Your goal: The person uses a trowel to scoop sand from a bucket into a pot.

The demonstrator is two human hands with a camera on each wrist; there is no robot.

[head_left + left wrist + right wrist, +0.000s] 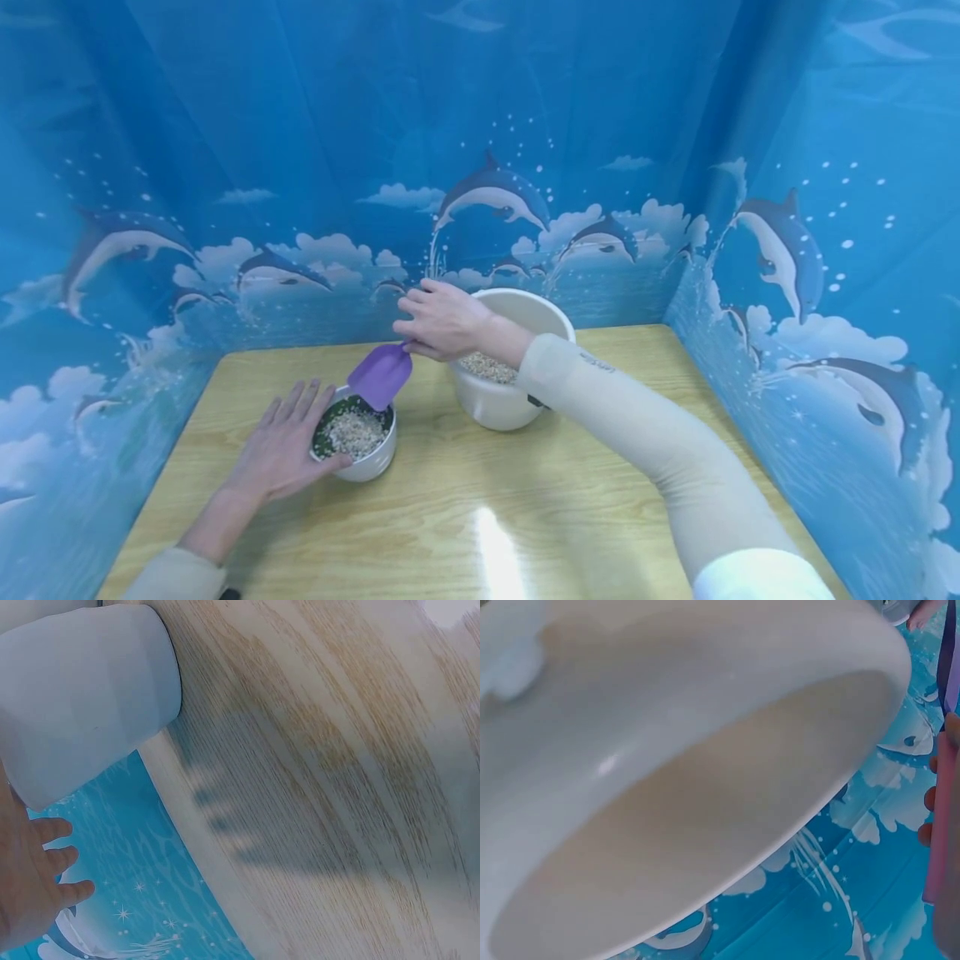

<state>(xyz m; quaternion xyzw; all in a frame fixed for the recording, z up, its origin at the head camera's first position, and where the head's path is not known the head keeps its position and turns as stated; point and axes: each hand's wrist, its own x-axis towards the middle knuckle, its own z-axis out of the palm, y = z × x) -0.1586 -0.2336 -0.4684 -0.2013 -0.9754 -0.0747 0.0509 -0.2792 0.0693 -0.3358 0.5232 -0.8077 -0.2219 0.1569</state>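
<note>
From the head view, your right hand (pixel 442 321) pinches the handle of the small purple plastic scoop (pixel 380 375). The scoop's long axis slopes down and to your left, from the fingers to its blade, which hangs over the far rim of the small white round pot (pixel 365 463). That pot sits near the middle of the pale wood-grain table (pixel 480 500), filled with beige granules heaped over something dark green. Your left hand (pixel 288 442) lies flat against the pot's left side, fingers straight, and is the nearer hand to it. Just right of the pot, apart from it, stands the large cream plastic bucket (pixel 517 392), with beige granules showing inside, under your right wrist.

From the left wrist view, the small white round pot (pixel 82 697) shows its smooth wall beside your palm, fingers (pixel 56 859) spread and relaxed.

From the right wrist view, the bucket's rim (pixel 705 772) fills the frame; the scoop handle (pixel 951 667) shows at the right edge, and the grip itself is mostly cut off.
</note>
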